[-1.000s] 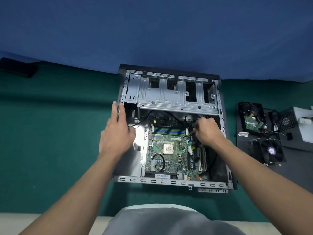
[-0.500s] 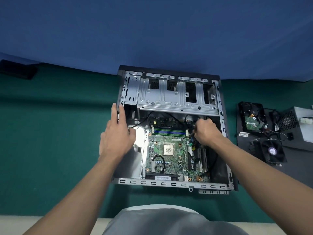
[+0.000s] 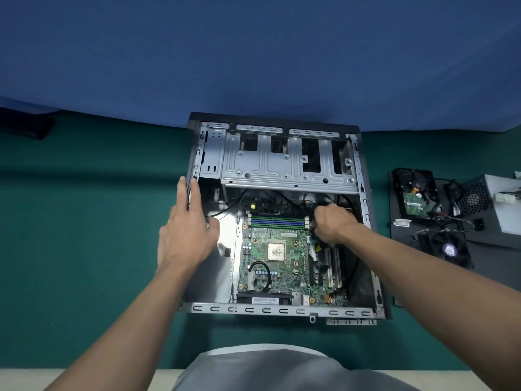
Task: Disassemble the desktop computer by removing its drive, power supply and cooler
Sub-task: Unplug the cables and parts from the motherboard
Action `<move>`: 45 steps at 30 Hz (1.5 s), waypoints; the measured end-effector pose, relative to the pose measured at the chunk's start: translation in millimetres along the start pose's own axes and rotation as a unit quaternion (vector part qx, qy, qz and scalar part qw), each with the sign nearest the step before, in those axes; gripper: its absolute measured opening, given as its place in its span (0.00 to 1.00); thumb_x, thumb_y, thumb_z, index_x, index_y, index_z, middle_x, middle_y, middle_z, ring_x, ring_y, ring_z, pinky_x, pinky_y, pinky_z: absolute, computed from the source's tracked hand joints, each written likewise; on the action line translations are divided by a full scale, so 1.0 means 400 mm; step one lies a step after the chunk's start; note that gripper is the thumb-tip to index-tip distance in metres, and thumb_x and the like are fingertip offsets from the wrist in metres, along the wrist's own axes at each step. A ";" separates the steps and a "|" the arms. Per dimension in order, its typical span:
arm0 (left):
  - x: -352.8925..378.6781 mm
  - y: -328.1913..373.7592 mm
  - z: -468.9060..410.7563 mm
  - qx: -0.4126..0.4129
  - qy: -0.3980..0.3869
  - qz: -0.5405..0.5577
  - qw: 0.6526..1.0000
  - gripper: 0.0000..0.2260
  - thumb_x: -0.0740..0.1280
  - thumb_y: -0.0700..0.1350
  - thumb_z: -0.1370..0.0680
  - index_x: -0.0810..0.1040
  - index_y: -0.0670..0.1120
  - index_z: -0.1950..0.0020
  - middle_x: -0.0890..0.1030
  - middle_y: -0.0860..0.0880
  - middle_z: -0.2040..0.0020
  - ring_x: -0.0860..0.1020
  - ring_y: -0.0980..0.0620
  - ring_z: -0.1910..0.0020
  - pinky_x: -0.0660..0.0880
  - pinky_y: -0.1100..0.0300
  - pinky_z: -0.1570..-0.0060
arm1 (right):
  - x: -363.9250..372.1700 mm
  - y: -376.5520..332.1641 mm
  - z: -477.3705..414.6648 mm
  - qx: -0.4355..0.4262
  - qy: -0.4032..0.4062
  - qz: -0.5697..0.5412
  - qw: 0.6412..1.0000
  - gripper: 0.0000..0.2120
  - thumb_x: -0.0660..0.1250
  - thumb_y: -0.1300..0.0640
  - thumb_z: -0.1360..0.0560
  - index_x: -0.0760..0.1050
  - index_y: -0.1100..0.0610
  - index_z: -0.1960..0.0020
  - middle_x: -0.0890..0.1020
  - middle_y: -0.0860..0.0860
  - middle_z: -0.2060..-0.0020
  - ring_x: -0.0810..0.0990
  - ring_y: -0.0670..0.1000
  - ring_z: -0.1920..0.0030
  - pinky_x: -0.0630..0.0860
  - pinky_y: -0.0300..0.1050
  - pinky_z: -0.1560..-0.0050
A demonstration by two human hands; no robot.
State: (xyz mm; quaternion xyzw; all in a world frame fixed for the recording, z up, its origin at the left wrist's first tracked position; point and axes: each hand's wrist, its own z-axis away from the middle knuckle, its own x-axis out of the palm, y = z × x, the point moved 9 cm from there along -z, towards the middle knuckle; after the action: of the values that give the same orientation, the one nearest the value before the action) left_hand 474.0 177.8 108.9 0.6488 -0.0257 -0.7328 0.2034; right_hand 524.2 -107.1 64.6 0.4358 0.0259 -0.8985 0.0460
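The open desktop case (image 3: 282, 309) lies flat on the green table, its motherboard (image 3: 279, 266) exposed with a bare CPU (image 3: 276, 251) in the middle. My left hand (image 3: 186, 230) rests on the case's left wall, fingers straight along the edge. Inside the case, my right hand (image 3: 332, 224) is curled round a black cable or connector near the right end of the memory slots (image 3: 277, 221); my fingers hide what it grips. The removed drive (image 3: 415, 196), power supply (image 3: 493, 201) and cooler fan (image 3: 448, 249) lie to the right of the case.
A metal drive cage (image 3: 287, 167) spans the far end of the case. The removed parts sit on a dark panel (image 3: 485, 249). A blue backdrop (image 3: 253, 52) rises behind the table. A dark object (image 3: 28, 128) lies at far left.
My right hand has shifted slightly down and left over the connector area. My left hand stays on the case wall.
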 end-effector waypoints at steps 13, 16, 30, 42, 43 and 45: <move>-0.004 0.000 0.000 -0.002 0.006 -0.003 1.000 0.34 0.62 0.51 0.22 0.48 0.48 0.21 0.44 0.52 0.20 0.73 0.40 0.37 0.74 0.44 0.51 | -0.006 -0.006 0.005 -0.050 0.057 0.069 0.995 0.18 0.49 0.53 0.18 0.71 0.58 0.61 0.80 0.56 0.58 0.78 0.59 0.56 0.70 0.49 0.57; -0.005 0.001 0.000 -0.002 0.006 0.000 1.000 0.34 0.62 0.51 0.22 0.48 0.48 0.20 0.44 0.52 0.20 0.73 0.40 0.37 0.74 0.45 0.51 | -0.002 0.004 -0.003 -0.007 0.051 0.015 0.999 0.06 0.56 0.64 0.27 0.68 0.59 0.61 0.80 0.59 0.55 0.75 0.58 0.59 0.70 0.48 0.60; -0.004 0.002 0.001 -0.007 -0.003 0.002 1.000 0.34 0.61 0.50 0.22 0.48 0.47 0.20 0.44 0.52 0.20 0.73 0.40 0.38 0.73 0.46 0.52 | 0.013 0.037 -0.030 0.038 0.009 -0.090 0.995 0.15 0.55 0.51 0.18 0.72 0.60 0.56 0.78 0.56 0.56 0.78 0.57 0.56 0.75 0.51 0.51; -0.004 0.001 0.002 -0.007 -0.003 0.004 1.000 0.34 0.60 0.50 0.22 0.47 0.48 0.20 0.43 0.52 0.20 0.73 0.41 0.38 0.73 0.46 0.52 | 0.014 0.030 -0.026 0.028 0.009 -0.099 0.995 0.13 0.57 0.50 0.19 0.67 0.57 0.58 0.74 0.52 0.61 0.75 0.54 0.58 0.73 0.49 0.55; -0.003 0.001 0.002 -0.007 -0.003 0.004 1.000 0.34 0.61 0.50 0.22 0.47 0.48 0.20 0.43 0.53 0.20 0.73 0.41 0.38 0.72 0.47 0.53 | 0.013 0.031 -0.022 0.034 0.009 -0.092 0.995 0.16 0.55 0.48 0.18 0.67 0.56 0.60 0.74 0.53 0.61 0.75 0.55 0.59 0.74 0.50 0.54; -0.003 0.002 0.001 -0.006 -0.002 0.003 1.000 0.34 0.61 0.50 0.22 0.47 0.48 0.20 0.43 0.53 0.20 0.74 0.41 0.39 0.72 0.48 0.53 | 0.008 0.033 -0.019 0.040 0.024 -0.085 0.995 0.12 0.57 0.53 0.19 0.69 0.58 0.59 0.76 0.55 0.58 0.77 0.57 0.58 0.76 0.52 0.51</move>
State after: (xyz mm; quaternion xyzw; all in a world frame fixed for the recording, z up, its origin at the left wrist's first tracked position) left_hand 474.0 177.5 110.3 0.6460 -0.0233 -0.7335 0.2098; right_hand 529.8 -119.8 57.3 0.4548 0.0279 -0.8888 -0.0483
